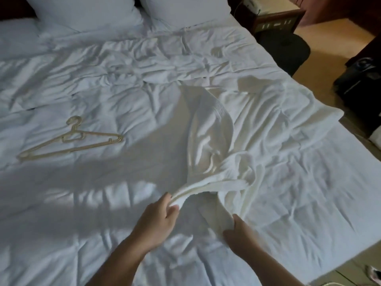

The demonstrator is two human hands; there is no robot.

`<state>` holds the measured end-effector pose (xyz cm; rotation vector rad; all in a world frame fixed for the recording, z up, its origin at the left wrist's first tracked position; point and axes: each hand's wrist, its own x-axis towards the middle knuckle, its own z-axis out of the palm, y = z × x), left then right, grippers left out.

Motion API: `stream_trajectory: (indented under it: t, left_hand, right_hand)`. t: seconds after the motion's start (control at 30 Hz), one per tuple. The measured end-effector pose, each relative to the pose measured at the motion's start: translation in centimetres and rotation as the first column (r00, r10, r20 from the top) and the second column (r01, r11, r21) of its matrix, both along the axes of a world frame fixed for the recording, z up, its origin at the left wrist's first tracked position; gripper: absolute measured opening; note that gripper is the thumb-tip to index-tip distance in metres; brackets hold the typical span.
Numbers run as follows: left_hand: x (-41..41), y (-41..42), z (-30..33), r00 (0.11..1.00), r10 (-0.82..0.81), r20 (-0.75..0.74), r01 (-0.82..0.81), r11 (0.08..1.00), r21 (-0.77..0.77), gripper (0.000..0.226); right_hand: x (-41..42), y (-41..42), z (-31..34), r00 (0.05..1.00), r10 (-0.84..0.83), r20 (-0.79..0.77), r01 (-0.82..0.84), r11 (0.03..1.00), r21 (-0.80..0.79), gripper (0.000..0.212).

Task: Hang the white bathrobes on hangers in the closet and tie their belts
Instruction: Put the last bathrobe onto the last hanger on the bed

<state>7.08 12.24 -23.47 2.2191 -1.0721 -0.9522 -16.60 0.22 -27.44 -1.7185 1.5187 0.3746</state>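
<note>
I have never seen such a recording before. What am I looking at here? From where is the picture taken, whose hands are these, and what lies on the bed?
There is no machine here. A person wears one camera on the head; it looks forward and down, so you see that person's own two bare arms from above.

The left hand grips a bunched edge of a white bathrobe and lifts it off the bed. The right hand holds another part of the same robe, lower down.

On the rumpled white bedding, to the left, lie pale hangers, apparently stacked, which nobody touches. Pillows lie at the head of the bed. No closet is in view.
</note>
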Motion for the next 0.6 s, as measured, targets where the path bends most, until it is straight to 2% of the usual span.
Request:
stream_trajectory:
  t: [0.17,0.27,0.33,0.43,0.5,0.57,0.6]
  left_hand:
    - [3.3,9.2,5.8,0.973,0.199,0.115,-0.184,0.975,-0.127,0.025]
    - [6.1,16.1,9.7,0.94,0.325,0.103,-0.306,0.937,-0.168,0.029]
    - [7.4,20.5,11.9,0.898,0.437,0.052,-0.425,0.891,-0.157,0.028]
    - [7.5,25.8,14.4,0.81,0.569,-0.141,-0.584,0.802,-0.121,0.031]
    - [7.5,28.7,14.7,0.756,0.598,-0.267,-0.633,0.772,-0.064,0.026]
    - [8.6,31.3,13.4,0.741,0.588,-0.324,-0.63,0.776,-0.035,0.03]
    - [8.9,31.9,12.9,0.71,0.597,-0.373,-0.642,0.767,0.007,0.022]
  right_hand:
    - [1.5,9.4,5.5,0.96,-0.129,0.25,0.141,0.989,-0.033,0.012]
    - [4.6,14.7,11.1,0.913,-0.077,0.4,0.092,0.996,-0.018,0.019]
    - [7.0,18.2,15.3,0.879,0.003,0.477,-0.018,0.999,0.026,0.012]
    - [10.9,23.9,21.6,0.771,0.174,0.613,-0.247,0.968,0.036,0.008]
    - [13.4,28.2,25.5,0.666,0.273,0.694,-0.431,0.901,0.059,0.019]
    - [15.4,32.8,28.2,0.617,0.3,0.728,-0.558,0.818,0.136,0.029]
    - [15.9,34.6,28.5,0.592,0.288,0.753,-0.604,0.777,0.178,0.028]
